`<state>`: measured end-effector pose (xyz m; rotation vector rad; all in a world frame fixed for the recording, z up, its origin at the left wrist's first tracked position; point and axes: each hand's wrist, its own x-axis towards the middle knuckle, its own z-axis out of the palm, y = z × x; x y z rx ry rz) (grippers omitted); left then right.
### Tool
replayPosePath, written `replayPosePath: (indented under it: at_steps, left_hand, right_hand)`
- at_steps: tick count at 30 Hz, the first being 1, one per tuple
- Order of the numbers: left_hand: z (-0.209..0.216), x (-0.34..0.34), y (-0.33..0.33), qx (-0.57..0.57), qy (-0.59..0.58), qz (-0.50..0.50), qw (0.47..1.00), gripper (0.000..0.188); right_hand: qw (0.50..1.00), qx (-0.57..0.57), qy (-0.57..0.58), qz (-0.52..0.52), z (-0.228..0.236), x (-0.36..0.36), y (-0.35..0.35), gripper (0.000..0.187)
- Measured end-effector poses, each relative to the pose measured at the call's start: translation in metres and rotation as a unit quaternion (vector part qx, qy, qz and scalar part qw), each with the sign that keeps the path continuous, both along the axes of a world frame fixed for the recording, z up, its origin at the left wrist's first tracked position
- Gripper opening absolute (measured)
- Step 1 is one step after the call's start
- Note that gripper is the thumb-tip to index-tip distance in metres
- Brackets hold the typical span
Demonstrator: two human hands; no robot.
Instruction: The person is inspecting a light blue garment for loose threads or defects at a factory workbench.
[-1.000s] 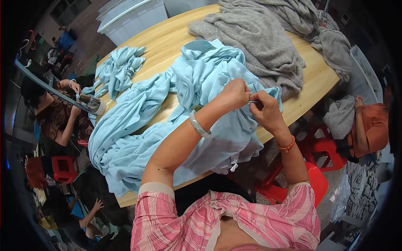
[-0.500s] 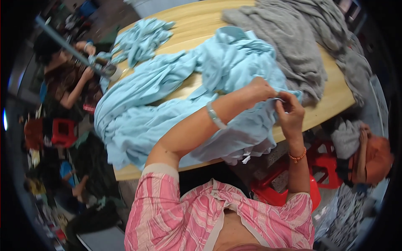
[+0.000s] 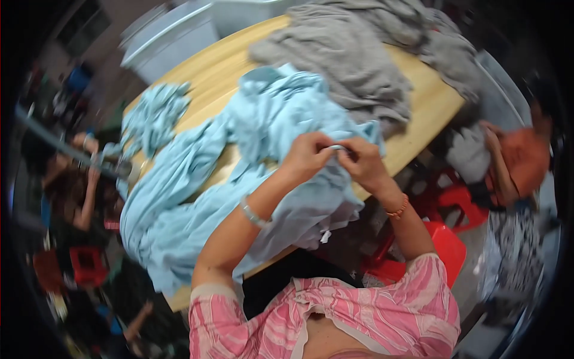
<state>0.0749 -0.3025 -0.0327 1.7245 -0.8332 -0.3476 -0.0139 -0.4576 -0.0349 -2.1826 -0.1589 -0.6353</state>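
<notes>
A long, crumpled heap of light blue cloth [image 3: 173, 209] lies over the table and partly over its near edge. My left hand [image 3: 310, 157] and my right hand [image 3: 363, 163] meet above the heap's right part. Both are closed, thumbs and fingertips pinching a small folded edge of the blue cloth between them. The rest of this piece hangs below my hands, and its exact shape is lost in the folds. A small white tag [image 3: 325, 237] shows at the lower edge of the cloth.
Grey cloth [image 3: 335, 60] is piled at the table's [image 3: 427, 90] far right. A smaller blue bundle [image 3: 156, 113] lies left, by a pole [image 3: 60, 143]. Pale bins [image 3: 173, 45] stand beyond. Red stools [image 3: 448, 251] are at the right. People [image 3: 523, 158] work on both sides.
My view has shifted, so the table sits lower and further left. My hands have come level with each other, still pinching the blue cloth, the left one no longer reaching across as far.
</notes>
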Motion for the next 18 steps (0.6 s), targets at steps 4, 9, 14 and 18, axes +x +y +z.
replayPosePath:
  at_steps: [4,9,14,18]
  left_hand:
    - [0.0,-0.002,0.002,0.032,-0.009,0.016,0.999,0.012]
    - [-0.006,-0.005,0.004,0.02,0.032,-0.022,0.999,0.009]
    - [-0.004,-0.007,0.007,0.05,0.149,-0.025,0.987,0.009]
    - [0.002,-0.01,0.01,0.051,0.127,-0.045,0.99,0.011]
  right_hand:
    - [0.998,0.045,0.033,0.018,-0.002,-0.005,-0.004,0.015]
    - [0.998,-0.009,0.015,0.063,-0.001,-0.01,-0.008,0.016]
    - [0.997,-0.034,0.02,0.059,-0.005,-0.015,-0.006,0.015]
    - [0.997,-0.048,0.006,0.055,-0.008,-0.018,-0.005,0.013]
